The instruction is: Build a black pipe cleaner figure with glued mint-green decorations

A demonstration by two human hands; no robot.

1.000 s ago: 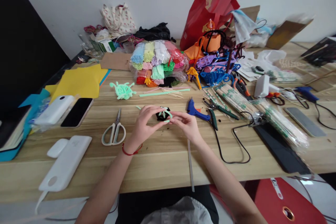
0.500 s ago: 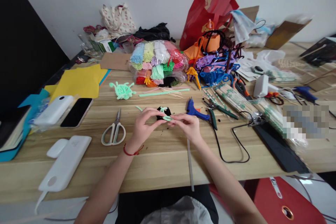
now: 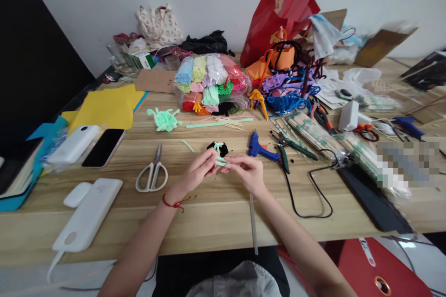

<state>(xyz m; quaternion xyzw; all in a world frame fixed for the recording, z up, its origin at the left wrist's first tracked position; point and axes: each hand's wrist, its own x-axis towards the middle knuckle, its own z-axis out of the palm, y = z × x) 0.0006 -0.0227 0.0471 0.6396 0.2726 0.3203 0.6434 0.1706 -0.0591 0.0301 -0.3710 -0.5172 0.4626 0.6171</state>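
Between my two hands is a mint-green pipe cleaner (image 3: pixel 220 163), bent into a narrow loop. My left hand (image 3: pixel 201 167) is closed on its left part, the fingers curled together. On its right end, the thumb and fingertips of my right hand (image 3: pixel 246 170) pinch. Just beyond the fingers sits a small black piece (image 3: pixel 220 149) with green strands over it; my left fingers partly cover it. A short green pipe cleaner (image 3: pixel 187 145) lies left of it. Farther back is a mint-green pipe-cleaner bundle (image 3: pixel 164 120). White-handled scissors (image 3: pixel 152 176) rest left of my left hand.
A blue glue gun (image 3: pixel 258 145) and green-handled pliers (image 3: pixel 294 145) lie right of my hands. Its glue stick (image 3: pixel 253 222) is near the front edge. Behind are bagged pipe cleaners (image 3: pixel 212 83) and a red bag (image 3: pixel 278 18). A phone (image 3: pixel 103 147) and white power bank (image 3: pixel 88 216) lie left.
My left fingers have curled in and moved slightly nearer to me, showing more of the black piece. The pipe cleaner loop has dropped a little and tilted; the view has shifted slightly.
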